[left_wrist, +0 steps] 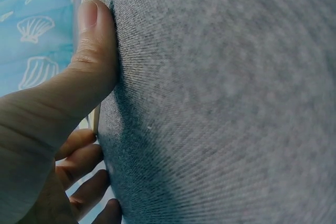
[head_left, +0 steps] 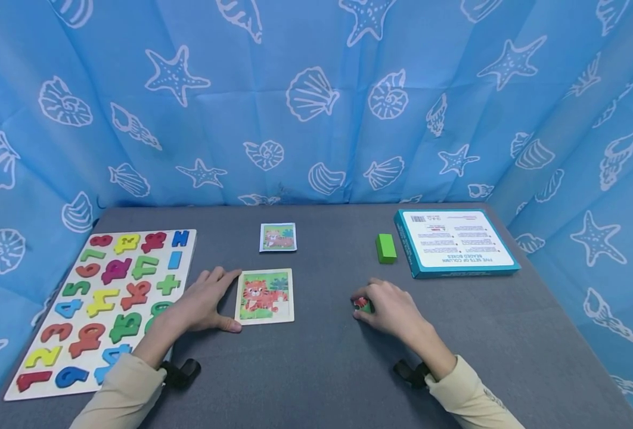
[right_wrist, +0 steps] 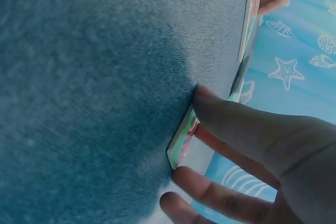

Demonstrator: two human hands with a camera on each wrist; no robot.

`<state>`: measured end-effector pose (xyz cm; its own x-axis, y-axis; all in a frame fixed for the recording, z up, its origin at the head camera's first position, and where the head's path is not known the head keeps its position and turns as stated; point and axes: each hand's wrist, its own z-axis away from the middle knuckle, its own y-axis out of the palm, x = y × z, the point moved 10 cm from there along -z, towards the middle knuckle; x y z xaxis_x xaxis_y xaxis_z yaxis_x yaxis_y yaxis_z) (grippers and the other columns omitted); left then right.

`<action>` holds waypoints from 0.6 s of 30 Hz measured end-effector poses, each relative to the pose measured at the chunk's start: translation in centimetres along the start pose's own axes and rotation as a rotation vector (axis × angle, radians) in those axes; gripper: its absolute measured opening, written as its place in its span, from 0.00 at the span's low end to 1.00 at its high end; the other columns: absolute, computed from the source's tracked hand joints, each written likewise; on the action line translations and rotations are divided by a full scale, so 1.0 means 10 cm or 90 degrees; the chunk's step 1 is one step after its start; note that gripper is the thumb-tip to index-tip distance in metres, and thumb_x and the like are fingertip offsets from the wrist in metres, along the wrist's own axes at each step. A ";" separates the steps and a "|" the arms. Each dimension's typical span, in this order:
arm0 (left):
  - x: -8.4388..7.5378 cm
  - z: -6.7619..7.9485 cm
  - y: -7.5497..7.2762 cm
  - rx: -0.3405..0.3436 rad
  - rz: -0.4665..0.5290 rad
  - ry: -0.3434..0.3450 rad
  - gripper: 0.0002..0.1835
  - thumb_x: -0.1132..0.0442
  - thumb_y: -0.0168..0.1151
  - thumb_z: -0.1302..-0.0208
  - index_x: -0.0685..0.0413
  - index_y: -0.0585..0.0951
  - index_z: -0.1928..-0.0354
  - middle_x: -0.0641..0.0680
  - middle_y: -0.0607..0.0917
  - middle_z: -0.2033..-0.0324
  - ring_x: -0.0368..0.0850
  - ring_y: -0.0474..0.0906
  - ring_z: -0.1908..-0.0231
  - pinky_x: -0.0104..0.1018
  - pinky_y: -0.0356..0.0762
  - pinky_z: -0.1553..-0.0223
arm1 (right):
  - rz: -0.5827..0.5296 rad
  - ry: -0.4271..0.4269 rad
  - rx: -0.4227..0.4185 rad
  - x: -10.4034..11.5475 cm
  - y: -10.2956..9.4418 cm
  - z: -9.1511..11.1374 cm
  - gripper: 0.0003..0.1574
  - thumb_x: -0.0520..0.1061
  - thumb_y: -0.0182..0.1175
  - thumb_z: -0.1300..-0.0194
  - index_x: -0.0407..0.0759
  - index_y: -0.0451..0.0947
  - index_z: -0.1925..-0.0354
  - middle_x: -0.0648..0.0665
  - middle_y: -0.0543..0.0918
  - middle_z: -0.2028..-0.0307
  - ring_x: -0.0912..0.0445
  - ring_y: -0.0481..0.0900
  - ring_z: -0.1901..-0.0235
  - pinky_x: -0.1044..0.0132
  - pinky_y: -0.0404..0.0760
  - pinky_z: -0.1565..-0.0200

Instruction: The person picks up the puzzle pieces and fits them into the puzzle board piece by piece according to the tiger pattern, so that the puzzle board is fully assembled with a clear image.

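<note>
A square wooden jigsaw puzzle [head_left: 264, 296] with a tiger picture lies mid-table, a pale bare patch at its lower right. My left hand [head_left: 207, 301] holds it at the left side, index finger at the far corner and thumb [left_wrist: 95, 43] along the near edge. To the right, my right hand [head_left: 386, 307] pinches a small puzzle piece [right_wrist: 183, 139] with red and green print between thumb and fingers, low over the cloth. The fingers partly cover the piece in the head view. A small tiger picture card [head_left: 278, 237] lies beyond the puzzle.
On the left lies a white number board [head_left: 93, 310] with coloured numerals, partly under the left forearm. A green block [head_left: 385, 248] stands next to a teal-and-white box [head_left: 458, 241] at the back right. A blue shell-print curtain [head_left: 316, 143] borders the grey table.
</note>
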<state>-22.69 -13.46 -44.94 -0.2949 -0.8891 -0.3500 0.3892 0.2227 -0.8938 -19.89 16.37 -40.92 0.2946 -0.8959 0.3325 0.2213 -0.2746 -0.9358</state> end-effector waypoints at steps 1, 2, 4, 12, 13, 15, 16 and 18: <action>0.00 0.00 0.00 0.000 0.001 -0.001 0.64 0.33 0.79 0.56 0.58 0.61 0.23 0.59 0.73 0.45 0.51 0.66 0.52 0.48 0.69 0.53 | -0.001 0.000 -0.002 0.00 0.00 0.00 0.18 0.46 0.75 0.40 0.44 0.88 0.52 0.43 0.85 0.60 0.56 0.79 0.64 0.60 0.78 0.66; 0.00 0.00 0.00 0.000 0.001 -0.001 0.64 0.33 0.79 0.56 0.58 0.61 0.23 0.59 0.73 0.45 0.51 0.66 0.52 0.48 0.69 0.53 | -0.001 0.001 -0.003 0.00 -0.01 0.00 0.18 0.46 0.75 0.40 0.44 0.88 0.52 0.43 0.85 0.60 0.56 0.79 0.64 0.60 0.78 0.66; 0.00 0.00 0.00 0.000 0.001 -0.002 0.64 0.33 0.80 0.56 0.58 0.62 0.23 0.59 0.73 0.45 0.51 0.66 0.52 0.48 0.69 0.53 | -0.004 0.005 -0.006 0.00 -0.01 0.01 0.18 0.45 0.75 0.41 0.44 0.88 0.52 0.43 0.85 0.60 0.56 0.79 0.64 0.60 0.79 0.66; 0.00 0.00 0.00 0.001 0.003 -0.003 0.64 0.33 0.80 0.56 0.58 0.62 0.23 0.59 0.74 0.45 0.52 0.66 0.52 0.49 0.69 0.52 | -0.019 0.012 0.002 -0.01 0.01 0.00 0.15 0.44 0.74 0.40 0.43 0.88 0.54 0.43 0.85 0.60 0.56 0.79 0.64 0.60 0.79 0.66; 0.00 0.00 0.00 0.001 0.002 -0.003 0.64 0.33 0.80 0.56 0.58 0.62 0.23 0.59 0.74 0.45 0.52 0.66 0.52 0.49 0.70 0.52 | -0.019 0.012 0.002 -0.01 0.01 -0.01 0.15 0.44 0.74 0.40 0.43 0.88 0.54 0.43 0.85 0.60 0.56 0.79 0.64 0.60 0.79 0.66; 0.00 0.00 0.01 0.001 0.001 -0.002 0.64 0.33 0.79 0.56 0.58 0.62 0.23 0.59 0.74 0.45 0.52 0.66 0.51 0.49 0.70 0.52 | -0.019 0.011 -0.001 0.00 0.01 -0.01 0.16 0.43 0.74 0.40 0.42 0.88 0.53 0.43 0.85 0.61 0.57 0.78 0.65 0.61 0.78 0.66; 0.00 0.00 0.01 0.001 0.001 -0.003 0.63 0.33 0.79 0.56 0.58 0.62 0.23 0.59 0.74 0.45 0.52 0.66 0.51 0.49 0.70 0.52 | -0.017 0.010 -0.003 0.00 0.00 -0.01 0.16 0.43 0.74 0.41 0.42 0.88 0.53 0.44 0.85 0.61 0.57 0.77 0.66 0.61 0.78 0.67; 0.01 0.00 0.01 0.001 0.001 -0.004 0.63 0.33 0.79 0.56 0.58 0.62 0.23 0.59 0.74 0.44 0.52 0.67 0.51 0.49 0.70 0.52 | -0.015 0.007 -0.007 0.02 0.00 -0.01 0.17 0.43 0.74 0.41 0.41 0.87 0.52 0.43 0.85 0.61 0.58 0.76 0.67 0.62 0.77 0.67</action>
<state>-22.68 -13.49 -45.03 -0.2886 -0.8913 -0.3498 0.3917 0.2235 -0.8926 -19.98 16.17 -40.88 0.2791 -0.8930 0.3531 0.2182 -0.2991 -0.9289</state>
